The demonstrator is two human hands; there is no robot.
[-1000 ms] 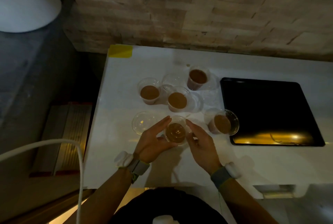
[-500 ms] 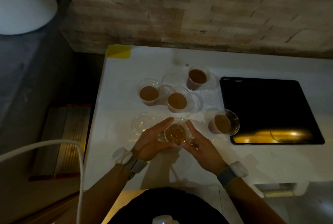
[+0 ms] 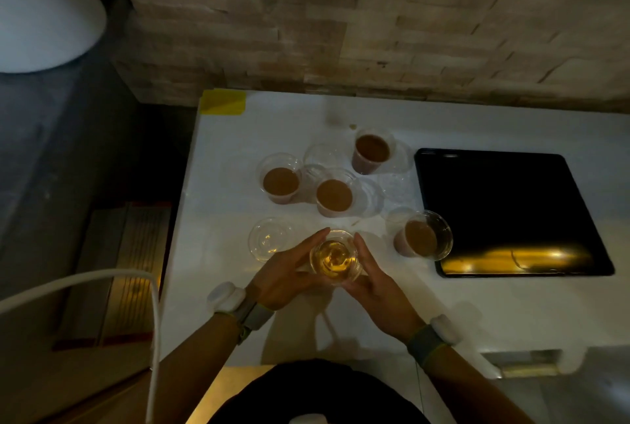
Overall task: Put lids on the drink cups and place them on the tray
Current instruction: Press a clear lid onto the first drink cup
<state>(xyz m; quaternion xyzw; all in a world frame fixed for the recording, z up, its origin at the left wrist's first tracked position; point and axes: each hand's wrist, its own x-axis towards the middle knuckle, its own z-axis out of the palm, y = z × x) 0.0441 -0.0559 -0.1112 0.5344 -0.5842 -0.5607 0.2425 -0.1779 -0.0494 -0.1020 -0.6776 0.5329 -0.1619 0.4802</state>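
My left hand (image 3: 284, 272) and my right hand (image 3: 378, 282) cup a clear drink cup (image 3: 335, 257) from both sides at the table's front middle; a clear lid sits on top of it. Three uncovered cups of brown drink stand behind: one at the left (image 3: 281, 183), one in the middle (image 3: 334, 195), one further back (image 3: 372, 151). Another cup of drink (image 3: 421, 236) stands next to the black tray (image 3: 508, 209), which is on the right. A loose clear lid (image 3: 271, 239) lies left of my hands.
More clear lids lie among the rear cups, one (image 3: 322, 154) behind the middle cup. The white table (image 3: 238, 137) ends at a brick wall; a yellow tape patch (image 3: 223, 101) marks its back left corner. A white cable (image 3: 102, 277) arcs at the left.
My hands have closed in a little around the lidded cup, the fingers wrapping lower on its sides. The other cups and the tray have not moved.
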